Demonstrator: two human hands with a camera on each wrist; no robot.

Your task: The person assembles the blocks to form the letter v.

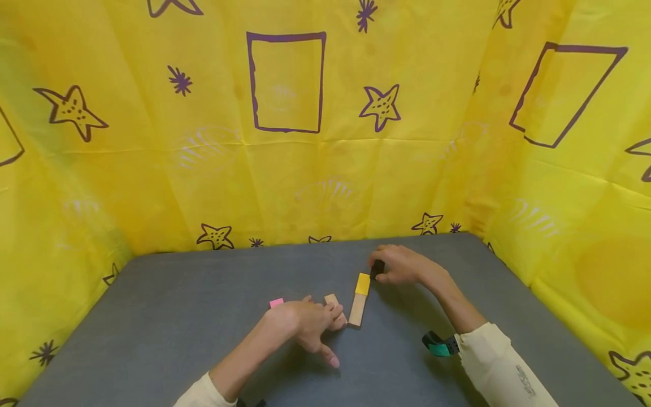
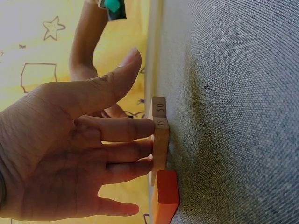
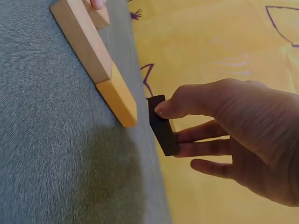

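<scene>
My right hand (image 1: 402,264) pinches a small black block (image 3: 162,126) between thumb and fingers, just above the table near the far end of a yellow block (image 1: 363,284). That yellow block lies end to end with a plain wooden block (image 1: 357,310), forming a straight row. With fingers extended, my left hand (image 1: 312,325) touches another wooden block (image 2: 160,149) that lies slanted, its near end close to the row. Printed digits show on the wooden ends in the left wrist view. Beyond the left hand sits a pink block (image 1: 276,303), partly hidden, looking orange-red in the left wrist view.
The blocks lie on a grey cloth-like table surface (image 1: 178,328). Yellow fabric (image 1: 285,186) with purple stars and frames hangs behind the table and along its sides. A dark strap with a green part (image 1: 438,345) is on the right wrist.
</scene>
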